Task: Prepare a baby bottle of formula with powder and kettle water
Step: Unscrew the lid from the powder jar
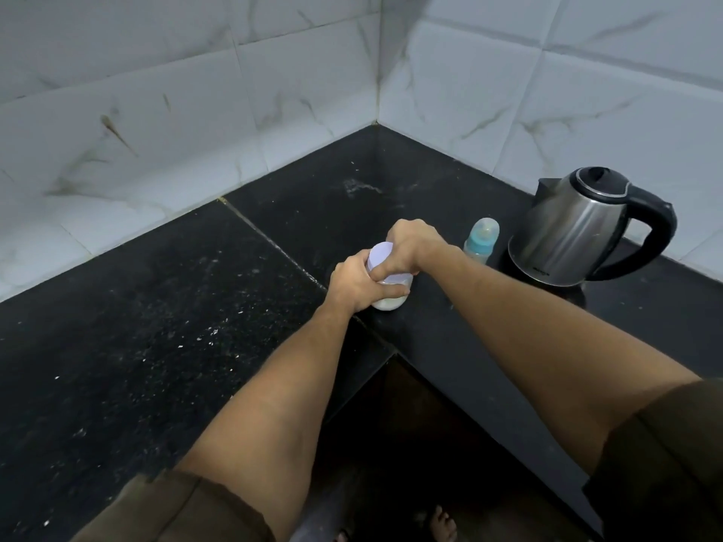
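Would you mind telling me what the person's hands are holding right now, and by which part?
Both hands hold the powder jar. The left hand wraps around its body, and the right hand has its grip on the lilac lid from above.

The black counter point(156, 307) carries three things: one powder jar point(389, 300) with one lilac lid point(381, 255) by its inner front corner, one baby bottle point(482, 241), and one steel electric kettle point(571, 232) near the right wall edge. Two hands hold the jar: left hand point(354, 287), right hand point(410, 244).
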The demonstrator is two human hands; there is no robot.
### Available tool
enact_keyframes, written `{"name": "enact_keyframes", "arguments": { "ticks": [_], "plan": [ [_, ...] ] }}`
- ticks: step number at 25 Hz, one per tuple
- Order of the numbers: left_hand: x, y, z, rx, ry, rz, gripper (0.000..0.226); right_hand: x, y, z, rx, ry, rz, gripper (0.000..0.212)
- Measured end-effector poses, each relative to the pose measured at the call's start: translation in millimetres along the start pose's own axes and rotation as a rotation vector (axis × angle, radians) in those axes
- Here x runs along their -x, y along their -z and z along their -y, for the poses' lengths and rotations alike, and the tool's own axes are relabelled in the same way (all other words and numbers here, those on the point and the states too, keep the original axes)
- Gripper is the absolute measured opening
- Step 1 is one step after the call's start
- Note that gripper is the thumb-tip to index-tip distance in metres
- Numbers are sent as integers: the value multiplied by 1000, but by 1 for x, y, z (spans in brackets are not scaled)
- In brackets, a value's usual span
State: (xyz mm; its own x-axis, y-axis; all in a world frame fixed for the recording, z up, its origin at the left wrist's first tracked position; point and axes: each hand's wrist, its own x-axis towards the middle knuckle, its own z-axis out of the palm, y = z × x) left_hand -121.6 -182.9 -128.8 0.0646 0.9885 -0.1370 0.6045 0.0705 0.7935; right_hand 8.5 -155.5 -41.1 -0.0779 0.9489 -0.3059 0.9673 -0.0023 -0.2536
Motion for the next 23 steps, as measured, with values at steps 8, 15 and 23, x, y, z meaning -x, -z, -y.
{"name": "enact_keyframes", "arguments": {
  "ticks": [8,15,23],
  "plan": [
    [0,-2,8,74,-45,-8,71,0,5,-5,176,196,79,51],
    [1,-1,7,108,-10,24,81,-4,11,-9,282,357,208,88],
    [-1,0,6,82,8,31,82,-7,13,-8,261,208,108,63]
  ]
}}
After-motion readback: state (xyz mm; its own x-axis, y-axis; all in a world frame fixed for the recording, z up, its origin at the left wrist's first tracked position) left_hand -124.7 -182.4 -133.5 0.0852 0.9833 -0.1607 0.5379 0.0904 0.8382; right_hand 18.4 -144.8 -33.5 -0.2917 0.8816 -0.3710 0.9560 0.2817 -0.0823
